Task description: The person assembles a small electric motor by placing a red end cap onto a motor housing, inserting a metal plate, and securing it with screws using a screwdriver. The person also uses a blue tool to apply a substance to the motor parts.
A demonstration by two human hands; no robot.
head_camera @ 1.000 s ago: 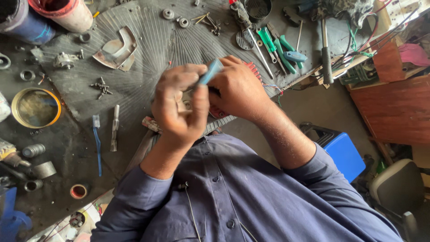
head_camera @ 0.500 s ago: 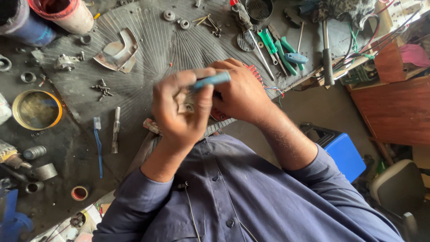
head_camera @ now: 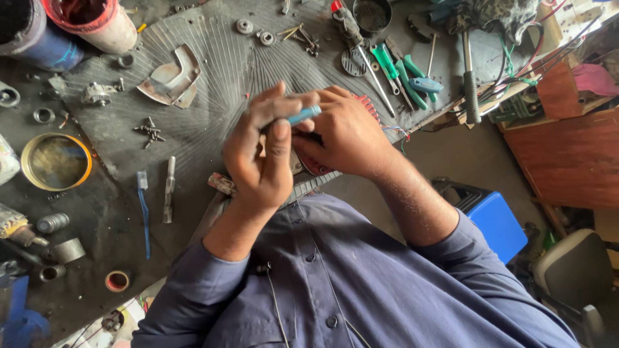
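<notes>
2 hands are working together: our left hand (head_camera: 258,161) is clamping the blue-handled tool (head_camera: 304,115), now tilted flatter, our right hand (head_camera: 345,135) gripping the red part (head_camera: 316,166).

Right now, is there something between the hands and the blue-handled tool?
Nothing visible. The left hand and the right hand both touch the blue-handled tool, closed together over a red part.
</notes>
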